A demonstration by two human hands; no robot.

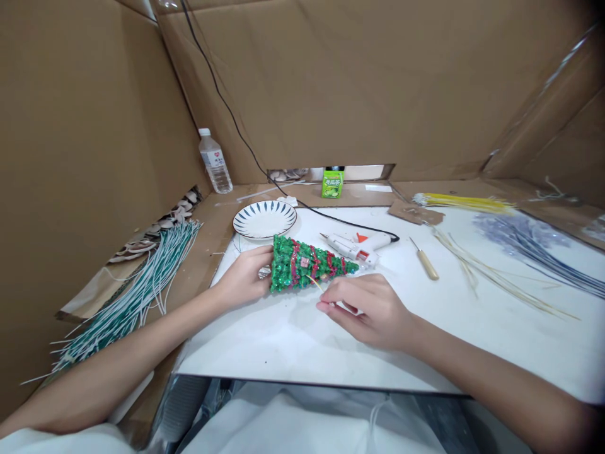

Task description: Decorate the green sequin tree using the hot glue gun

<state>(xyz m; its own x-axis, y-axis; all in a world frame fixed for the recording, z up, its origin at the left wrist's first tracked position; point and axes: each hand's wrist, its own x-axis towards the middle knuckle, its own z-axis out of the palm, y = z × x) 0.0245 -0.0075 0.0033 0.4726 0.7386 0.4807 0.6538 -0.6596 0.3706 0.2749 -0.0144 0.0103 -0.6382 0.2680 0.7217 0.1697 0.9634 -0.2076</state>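
A small green beaded Christmas tree (307, 265) with red garland bands lies sideways above the white board, its tip to the right. My left hand (246, 277) grips it at the base, fingers partly hidden behind it. At the tree's near side, my right hand (366, 309) pinches a thin yellowish strand (316, 284) between thumb and forefinger. The strand's far end meets the beads; whether it is fixed there I cannot tell. Just behind the tree's tip rests a white glue gun (354, 246) with an orange trigger.
A striped plate (265, 220) sits behind my left hand. An awl (425, 261), yellow stems (463, 202) and blue-grey wires (543, 252) lie to the right. Green and white wires (137, 290) spread at left. A water bottle (215, 161) and green drink carton (332, 183) stand behind; a black cord (227, 104) hangs down.
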